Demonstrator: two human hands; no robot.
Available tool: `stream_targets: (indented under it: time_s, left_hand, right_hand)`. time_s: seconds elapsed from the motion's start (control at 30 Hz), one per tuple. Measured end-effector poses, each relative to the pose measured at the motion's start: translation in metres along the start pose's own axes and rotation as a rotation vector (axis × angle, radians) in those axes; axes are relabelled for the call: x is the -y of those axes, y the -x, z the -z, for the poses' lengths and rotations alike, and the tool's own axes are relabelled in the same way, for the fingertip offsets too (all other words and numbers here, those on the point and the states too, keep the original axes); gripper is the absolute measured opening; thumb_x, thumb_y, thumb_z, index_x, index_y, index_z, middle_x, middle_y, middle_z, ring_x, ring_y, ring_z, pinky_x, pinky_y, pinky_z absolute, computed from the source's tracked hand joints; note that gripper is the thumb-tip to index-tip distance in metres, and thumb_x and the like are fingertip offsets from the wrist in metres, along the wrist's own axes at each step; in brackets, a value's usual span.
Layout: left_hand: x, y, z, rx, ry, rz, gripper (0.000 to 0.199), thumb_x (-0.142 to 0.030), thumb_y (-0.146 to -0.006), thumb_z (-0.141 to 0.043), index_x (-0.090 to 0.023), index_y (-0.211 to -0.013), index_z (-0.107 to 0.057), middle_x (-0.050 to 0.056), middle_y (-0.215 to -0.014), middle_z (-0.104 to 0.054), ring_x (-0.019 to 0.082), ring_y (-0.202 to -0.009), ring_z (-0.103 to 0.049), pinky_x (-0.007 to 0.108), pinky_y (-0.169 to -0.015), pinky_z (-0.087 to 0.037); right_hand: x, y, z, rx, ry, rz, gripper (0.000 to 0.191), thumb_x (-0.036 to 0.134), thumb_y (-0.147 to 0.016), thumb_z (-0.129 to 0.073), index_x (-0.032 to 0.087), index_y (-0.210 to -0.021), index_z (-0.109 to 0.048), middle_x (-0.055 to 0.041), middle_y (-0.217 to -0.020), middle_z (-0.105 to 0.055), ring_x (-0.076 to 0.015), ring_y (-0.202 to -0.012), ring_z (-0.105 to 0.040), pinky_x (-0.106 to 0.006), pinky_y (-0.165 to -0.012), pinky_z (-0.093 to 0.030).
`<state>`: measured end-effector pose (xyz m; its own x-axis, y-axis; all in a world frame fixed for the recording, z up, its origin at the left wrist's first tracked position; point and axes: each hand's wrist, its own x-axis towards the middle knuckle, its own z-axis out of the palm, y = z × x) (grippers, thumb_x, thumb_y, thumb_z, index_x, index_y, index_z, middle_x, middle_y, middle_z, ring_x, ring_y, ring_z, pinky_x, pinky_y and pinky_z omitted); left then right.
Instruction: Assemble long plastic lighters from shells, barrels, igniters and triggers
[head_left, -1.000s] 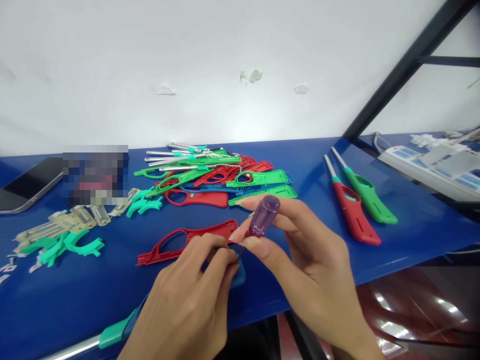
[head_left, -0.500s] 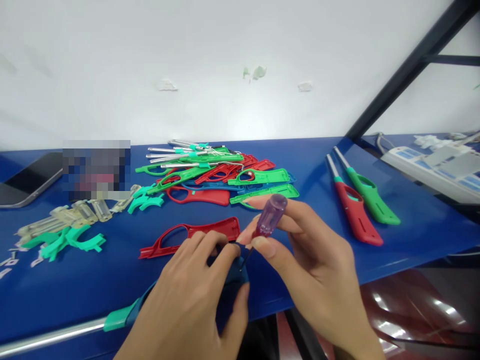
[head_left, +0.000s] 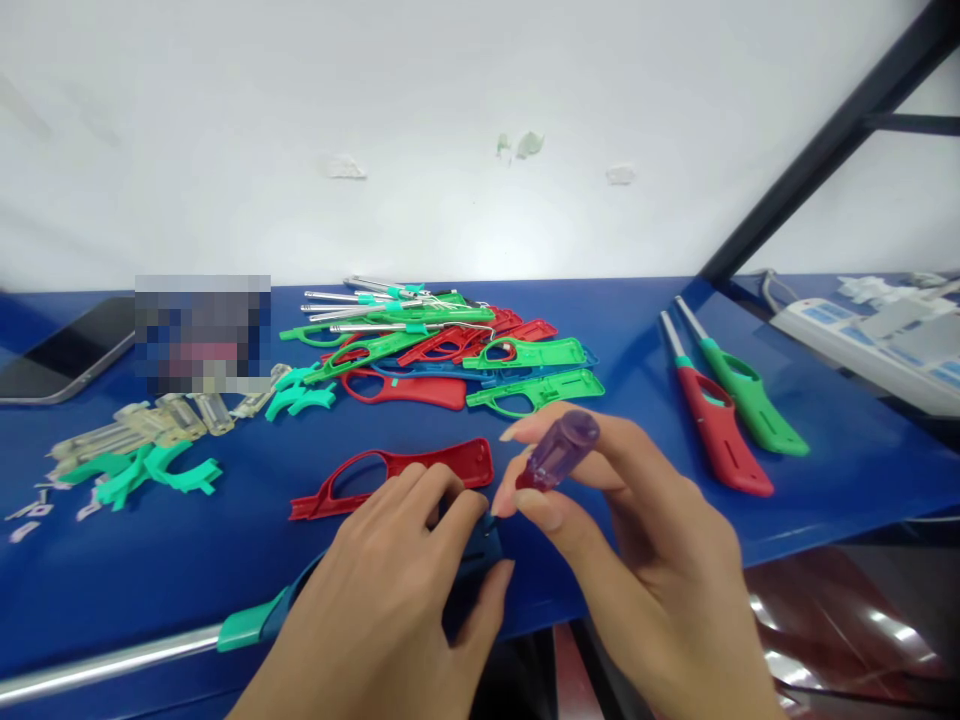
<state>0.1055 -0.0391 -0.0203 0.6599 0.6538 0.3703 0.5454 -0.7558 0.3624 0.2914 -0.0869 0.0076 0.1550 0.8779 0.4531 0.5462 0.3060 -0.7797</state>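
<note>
My left hand [head_left: 405,560] is wrapped over the handle of a blue gas lighter [head_left: 484,550]. The lighter's teal collar [head_left: 247,625] and silver tube [head_left: 112,668] reach out to the lower left. Between the thumb and fingers of my right hand [head_left: 637,540] is a screwdriver with a clear purple handle [head_left: 566,447]. It leans over the lighter's handle end; its tip is hard to make out behind the fingers. Just beyond my left hand lies a red lighter shell half [head_left: 457,462], its hollow side up.
A pile of green, red and blue shell halves [head_left: 536,390] with metal tubes lies at the back. Teal triggers [head_left: 180,468] and clear fuel tanks [head_left: 180,415] sit left, near a phone [head_left: 64,350]. Two whole lighters [head_left: 724,430] and a power strip [head_left: 855,340] are right.
The screwdriver handle tilts further right, and its shaft shows less than before. My left hand keeps its hold on the lighter. The whole view has shifted slightly.
</note>
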Motion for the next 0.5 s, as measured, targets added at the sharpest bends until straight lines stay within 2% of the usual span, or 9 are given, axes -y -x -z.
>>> stream_targets:
  time_s: [0.13, 0.33, 0.4, 0.5]
  left_hand:
    - [0.0, -0.002, 0.0, -0.013, 0.011, -0.005, 0.017, -0.022, -0.106, -0.053, -0.024, -0.12, -0.061, 0.009, -0.115, -0.069, 0.031, -0.101, -0.067, 0.057, -0.085, -0.064]
    - [-0.001, -0.004, 0.004, -0.004, 0.036, -0.03, 0.017, -0.018, -0.103, -0.052, -0.021, -0.116, -0.064, 0.01, -0.11, -0.069, 0.032, -0.098, -0.066, 0.057, -0.081, -0.063]
    - [0.0, -0.004, 0.004, -0.008, 0.025, -0.035, 0.018, -0.019, -0.102, -0.054, -0.02, -0.117, -0.064, 0.01, -0.109, -0.07, 0.032, -0.098, -0.067, 0.058, -0.085, -0.063]
    - [-0.001, -0.003, 0.003, -0.015, 0.001, -0.021, 0.02, -0.02, -0.102, -0.056, -0.02, -0.12, -0.065, 0.01, -0.109, -0.071, 0.032, -0.099, -0.069, 0.061, -0.09, -0.064]
  right_hand:
    - [0.004, 0.0, -0.003, -0.015, -0.02, 0.007, 0.028, 0.026, -0.105, -0.07, 0.041, -0.129, -0.068, 0.0089, -0.114, -0.08, -0.0105, -0.102, -0.079, -0.019, -0.092, -0.061]
    - [0.008, -0.001, -0.01, -0.064, -0.086, 0.004, 0.026, 0.02, -0.098, -0.076, 0.033, -0.114, -0.061, 0.0057, -0.09, -0.073, -0.0145, -0.08, -0.076, -0.026, -0.076, -0.065]
    - [0.007, -0.001, -0.011, -0.103, -0.072, 0.022, 0.036, 0.017, -0.098, -0.074, 0.035, -0.126, -0.06, 0.0034, -0.1, -0.077, -0.0161, -0.081, -0.077, -0.029, -0.077, -0.068]
    - [0.005, 0.0, -0.012, -0.137, -0.036, 0.075, 0.067, 0.015, -0.099, -0.074, 0.04, -0.154, -0.046, -0.0028, -0.137, -0.074, -0.0213, -0.101, -0.08, -0.038, -0.091, -0.07]
